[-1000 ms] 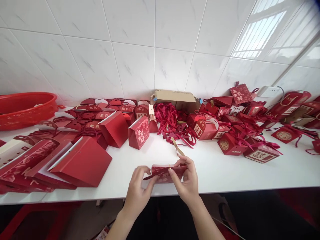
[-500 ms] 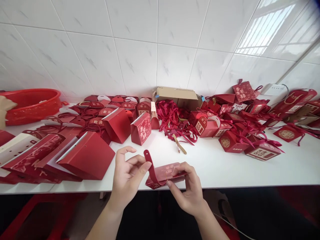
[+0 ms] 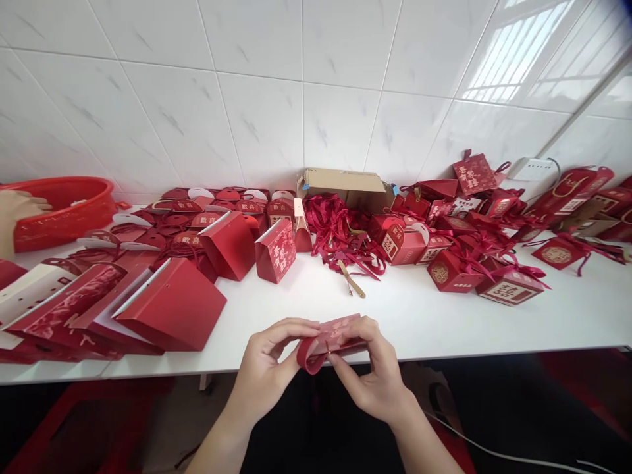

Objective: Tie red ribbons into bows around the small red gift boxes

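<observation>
— On the white table (image 3: 444,322), what lies there?
— Many red gift boxes (image 3: 172,309) and a heap of red ribbons (image 3: 340,230).
— And at its front edge?
— The left hand (image 3: 269,368) and the right hand (image 3: 378,378) both pinch one small flat red box (image 3: 338,332), held above that edge.

The white table (image 3: 419,322) is carrying a red plastic basket (image 3: 69,207) at its far left end, with flattened red boxes (image 3: 172,306) lying overlapped in front of it and upright red boxes (image 3: 275,250) standing near the middle. A cardboard box (image 3: 345,186) is resting at the back edge. Loose red ribbons (image 3: 340,234) are spilling out before it around a tan strip (image 3: 351,280), and ribbon-tied gift boxes (image 3: 508,286) are crowding the right half.
</observation>
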A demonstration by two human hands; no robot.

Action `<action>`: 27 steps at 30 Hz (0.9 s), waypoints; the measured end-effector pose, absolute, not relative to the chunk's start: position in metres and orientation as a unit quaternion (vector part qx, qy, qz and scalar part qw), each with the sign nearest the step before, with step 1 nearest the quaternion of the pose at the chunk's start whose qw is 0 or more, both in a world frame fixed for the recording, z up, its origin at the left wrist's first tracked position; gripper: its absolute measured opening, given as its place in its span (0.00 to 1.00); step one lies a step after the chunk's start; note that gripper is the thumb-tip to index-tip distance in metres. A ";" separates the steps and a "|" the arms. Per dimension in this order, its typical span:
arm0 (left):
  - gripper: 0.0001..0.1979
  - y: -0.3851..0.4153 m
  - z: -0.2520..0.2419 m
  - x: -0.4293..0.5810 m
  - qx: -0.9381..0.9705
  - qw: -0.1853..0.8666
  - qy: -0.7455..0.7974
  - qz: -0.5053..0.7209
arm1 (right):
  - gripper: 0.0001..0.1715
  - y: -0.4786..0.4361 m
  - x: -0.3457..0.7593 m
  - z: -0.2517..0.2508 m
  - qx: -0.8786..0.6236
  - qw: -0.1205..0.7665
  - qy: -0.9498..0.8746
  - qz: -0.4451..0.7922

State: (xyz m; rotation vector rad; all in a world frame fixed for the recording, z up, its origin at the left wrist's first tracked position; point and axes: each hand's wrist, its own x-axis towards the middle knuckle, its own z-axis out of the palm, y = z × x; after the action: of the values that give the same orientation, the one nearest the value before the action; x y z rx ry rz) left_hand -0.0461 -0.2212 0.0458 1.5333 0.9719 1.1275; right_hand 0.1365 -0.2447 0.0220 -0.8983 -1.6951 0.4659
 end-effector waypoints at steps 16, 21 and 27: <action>0.10 -0.236 0.040 -0.037 0.588 0.477 0.468 0.455 | 0.20 -0.248 0.137 0.025 -0.392 0.516 -0.731 0.215; 0.09 -0.233 0.042 -0.039 0.618 0.486 0.447 0.428 | 0.20 -0.247 0.137 0.022 -0.378 0.518 -0.736 0.217; 0.06 -0.228 0.041 -0.040 0.629 0.493 0.403 0.445 | 0.18 -0.247 0.137 0.021 -0.375 0.518 -0.736 0.220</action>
State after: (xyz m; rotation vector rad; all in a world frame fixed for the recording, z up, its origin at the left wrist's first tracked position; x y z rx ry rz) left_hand -0.0396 -0.2279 0.0411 1.5257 0.9777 1.0802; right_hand 0.1367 -0.2468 0.0212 -0.9004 -1.7661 0.5284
